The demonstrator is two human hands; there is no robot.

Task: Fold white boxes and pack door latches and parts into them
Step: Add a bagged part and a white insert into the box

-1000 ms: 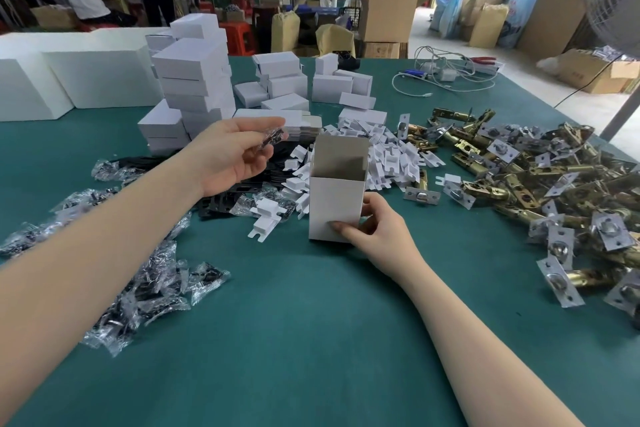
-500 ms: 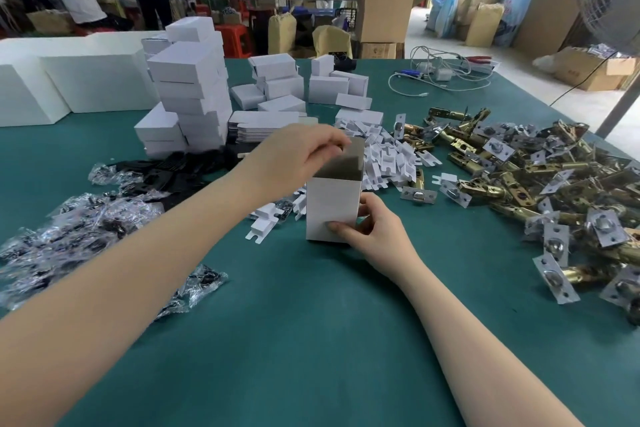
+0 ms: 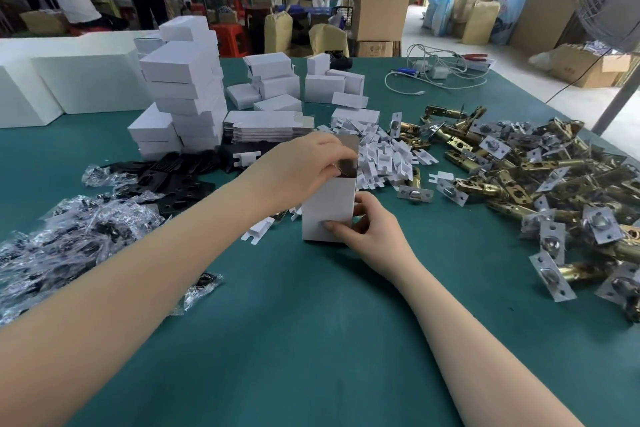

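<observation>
An upright white box point(image 3: 327, 208) with its top flap open stands on the green table point(image 3: 311, 322) at the centre. My right hand point(image 3: 374, 232) grips its lower right corner, thumb on the front face. My left hand point(image 3: 301, 170) is at the box's open top, its curled fingers pinching a small clear parts packet point(image 3: 337, 169) at the opening. Brass door latches point(image 3: 536, 184) with silver plates lie heaped at the right. White card inserts point(image 3: 381, 156) are piled just behind the box.
Stacked folded white boxes point(image 3: 183, 87) and flat box blanks point(image 3: 266, 126) stand behind left. Black plates point(image 3: 173, 180) and clear parts packets point(image 3: 69, 246) spread along the left. Cables point(image 3: 436, 73) lie far right; people work at a back table.
My left hand has carried the small packet from the left over to the box's open top and lowered it into the opening. My right hand has stayed on the box.
</observation>
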